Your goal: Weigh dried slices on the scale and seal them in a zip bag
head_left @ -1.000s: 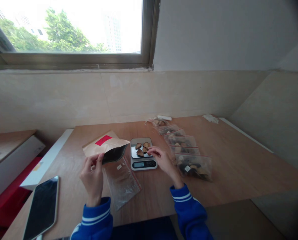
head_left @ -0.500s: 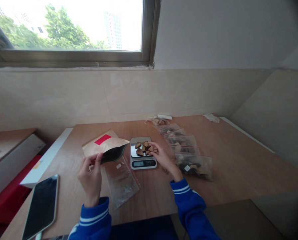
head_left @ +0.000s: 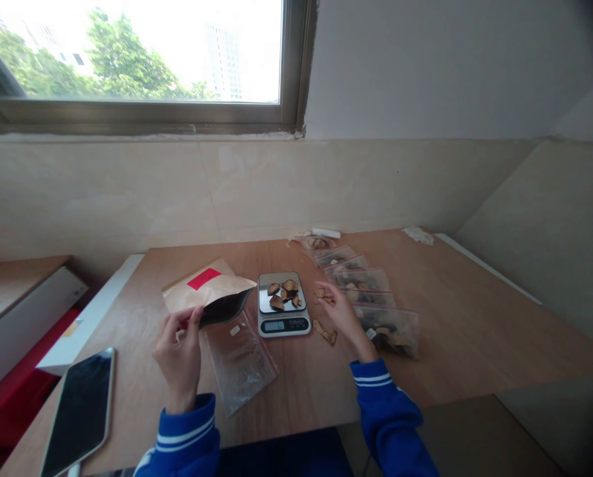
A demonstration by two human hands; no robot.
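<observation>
My left hand (head_left: pixel 179 351) pinches the open mouth of a brown paper pouch (head_left: pixel 204 296) with a red label, held tilted over the wooden table (head_left: pixel 475 331). A small digital scale (head_left: pixel 282 303) stands in the middle with several dried brown pieces (head_left: pixel 283 294) on its platform. To the right of the scale, my right hand (head_left: pixel 340 313) has its fingers closed on a dried piece (head_left: pixel 321 293). Another dried piece (head_left: pixel 325 331) lies on the table below that hand. An empty clear zip bag (head_left: pixel 240 358) lies flat under the pouch.
A row of filled clear zip bags (head_left: pixel 370 298) runs from the far wall toward my right arm. A phone (head_left: pixel 77 414) lies face up at the near left edge. A white box (head_left: pixel 85 318) sits left of the table. White scraps (head_left: pixel 418 234) lie at the far right.
My right hand has left the scale platform and moved right with a dried piece in its fingers. A piece now lies on the table by the scale. My left hand stays put.
</observation>
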